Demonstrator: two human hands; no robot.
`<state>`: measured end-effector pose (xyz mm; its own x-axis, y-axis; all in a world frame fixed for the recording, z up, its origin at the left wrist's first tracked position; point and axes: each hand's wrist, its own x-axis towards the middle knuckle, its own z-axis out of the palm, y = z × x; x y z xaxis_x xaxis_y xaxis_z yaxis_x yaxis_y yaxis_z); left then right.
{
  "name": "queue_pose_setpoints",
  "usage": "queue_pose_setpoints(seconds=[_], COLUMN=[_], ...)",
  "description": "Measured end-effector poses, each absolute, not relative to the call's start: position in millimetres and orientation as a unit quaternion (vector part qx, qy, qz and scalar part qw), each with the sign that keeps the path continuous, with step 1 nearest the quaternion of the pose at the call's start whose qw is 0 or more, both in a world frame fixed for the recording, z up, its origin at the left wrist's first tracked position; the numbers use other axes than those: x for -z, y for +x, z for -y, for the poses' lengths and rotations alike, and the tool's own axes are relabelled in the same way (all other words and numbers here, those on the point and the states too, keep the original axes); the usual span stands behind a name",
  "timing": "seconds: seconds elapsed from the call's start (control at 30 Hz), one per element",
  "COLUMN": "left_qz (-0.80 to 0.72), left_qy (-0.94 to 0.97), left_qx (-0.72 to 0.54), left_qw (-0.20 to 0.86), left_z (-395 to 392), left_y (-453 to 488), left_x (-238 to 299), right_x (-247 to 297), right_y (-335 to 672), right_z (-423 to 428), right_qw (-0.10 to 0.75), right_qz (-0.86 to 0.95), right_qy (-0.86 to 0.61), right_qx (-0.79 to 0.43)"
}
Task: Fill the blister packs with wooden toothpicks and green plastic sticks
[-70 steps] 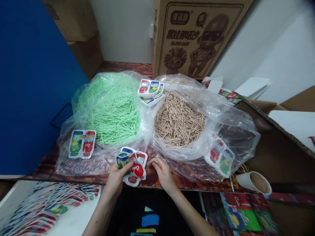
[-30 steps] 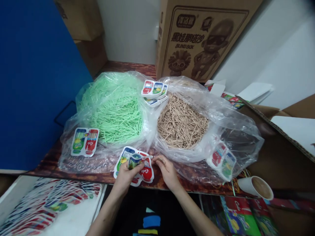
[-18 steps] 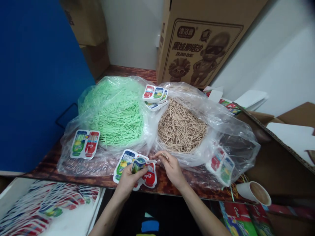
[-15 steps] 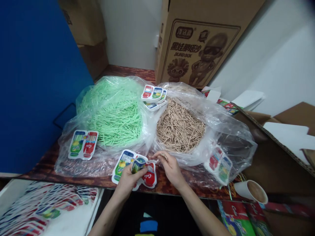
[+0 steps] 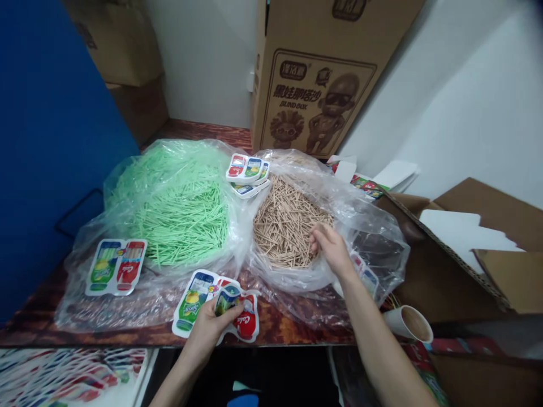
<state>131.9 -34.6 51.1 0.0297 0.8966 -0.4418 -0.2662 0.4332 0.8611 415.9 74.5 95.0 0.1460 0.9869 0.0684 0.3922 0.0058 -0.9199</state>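
My left hand (image 5: 211, 323) is closed on a bent drink-can-shaped packet (image 5: 247, 321), its thumb pressing beside the red Cola half. Under that packet lies a second one (image 5: 193, 299) with a green and blue can print. My right hand (image 5: 331, 247) is over the right edge of a heap of thin brown sticks (image 5: 282, 220), fingers curled inward; whatever they hold is hidden. The heap sits in an opened clear plastic bag (image 5: 271, 276). To its left, another clear bag holds thin green sticks (image 5: 186, 220).
A filled two-can packet (image 5: 116, 267) lies at left, and a small stack of packets (image 5: 248, 172) rests between the bags. A paper cup (image 5: 409, 323) tilts at the right edge, near an open carton (image 5: 449, 271). A white bin of packets (image 5: 72, 376) stands lower left.
My right hand has moved from beside the packet up and right to the brown sticks. My left hand keeps its grip on the packet. The whole view has shifted.
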Motion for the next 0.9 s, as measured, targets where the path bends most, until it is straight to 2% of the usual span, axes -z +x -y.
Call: queue_pose_setpoints(seconds=[0.07,0.2,0.37,0.5,0.6,0.77,0.83,0.9], left_qz=[-0.537,-0.538,-0.539,-0.537,-0.533,-0.532,-0.529,-0.52], left_qy=[0.283,0.288,0.293,0.282,0.275,0.297,0.321,0.35], left_qx=[-0.443,-0.421,-0.408,-0.411,-0.42,-0.448,-0.44,-0.43], left_qw=[0.66,0.671,0.676,0.681,0.681,0.655,0.651,0.65], left_z=[35.4,34.5,34.7,36.7,38.6,37.5,34.3,30.7], left_y=[134.2,139.5,140.0,137.4,136.5,134.0,132.6,131.9], left_x=[-53.4,-54.8,-52.0,-51.1,-52.2,-49.7,-46.0,-42.4], right_x=[-98.9,-96.6,-89.8,-88.3,-91.6,-104.2,-108.0,-109.7], right_y=[430.8,428.3,411.7,404.5,408.9,424.0,420.4,406.8], right_z=[-86.6,-97.6,-106.4,-112.7,-115.0,-105.2,-93.5,-78.5], right_qw=[0.366,0.159,0.079,0.052,0.075,0.185,0.288,0.41], right_qz=[0.579,0.638,0.632,0.61,0.598,0.569,0.534,0.449], right_qy=[-0.669,-0.729,-0.755,-0.775,-0.78,-0.766,-0.714,-0.59], right_qx=[-0.287,-0.191,-0.155,-0.154,-0.169,-0.237,-0.351,-0.531])
